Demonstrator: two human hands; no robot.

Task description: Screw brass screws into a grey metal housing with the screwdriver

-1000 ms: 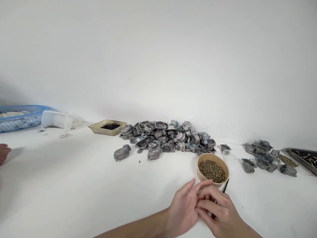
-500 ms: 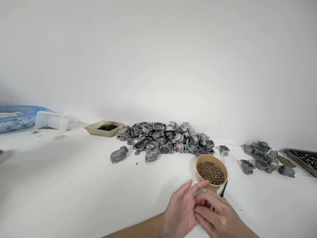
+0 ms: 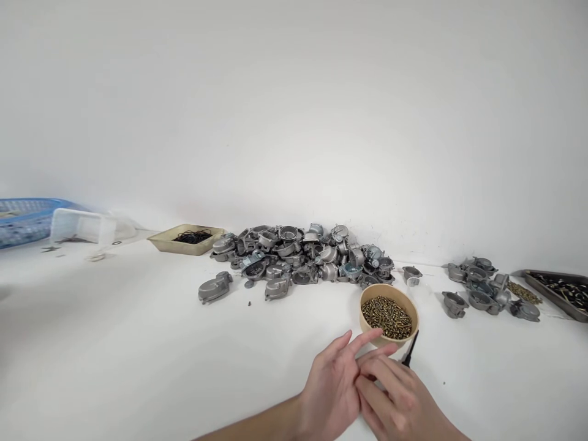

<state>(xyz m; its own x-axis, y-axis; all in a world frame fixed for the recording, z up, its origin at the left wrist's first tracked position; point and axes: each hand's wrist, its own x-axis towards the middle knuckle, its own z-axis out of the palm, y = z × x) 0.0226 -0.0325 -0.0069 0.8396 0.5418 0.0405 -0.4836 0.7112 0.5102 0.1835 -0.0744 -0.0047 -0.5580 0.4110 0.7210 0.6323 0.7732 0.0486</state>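
My two hands meet low in the middle of the white table. My left hand [image 3: 333, 386] has its fingers apart, and its fingertips rest against the fingers of my right hand [image 3: 399, 407]. My right hand is curled around a thin black tool [image 3: 410, 349], whose tip sticks out towards a tan bowl [image 3: 367, 294] full of small brass screws [image 3: 386, 315]. The bowl stands just beyond my fingertips. What lies between my two hands is hidden.
A heap of grey cast metal housings [image 3: 298, 257] lies against the wall, and a smaller group [image 3: 482, 288] sits to the right. A dark tray [image 3: 558, 288] is at far right. A beige tray of black rings [image 3: 186, 239], a white container [image 3: 80, 226] and a blue basket [image 3: 22, 217] are at left.
Another person's hand at the left edge has gone out of view. My view has drifted slightly, so everything sits a little further left. My hands stay together by the bowl.
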